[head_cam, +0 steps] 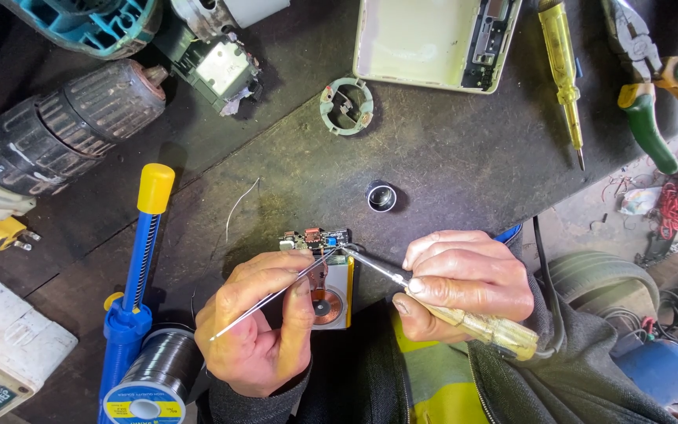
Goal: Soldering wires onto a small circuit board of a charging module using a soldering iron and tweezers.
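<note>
Below, thin steel tweezers (264,302), glossy circuit board (317,238).

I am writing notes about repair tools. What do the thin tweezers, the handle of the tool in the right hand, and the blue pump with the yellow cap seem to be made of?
The tweezers in the left hand look like bare polished metal: silvery, with bright glints. The handle in the right hand seems clear yellowish plastic, see-through and glossy. The pump appears to be coloured plastic, blue body and yellow cap, with a smooth sheen; I cannot tell more.

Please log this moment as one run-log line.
left hand: holds tweezers | right hand: holds screwdriver | both tips at circuit board | bench
</note>
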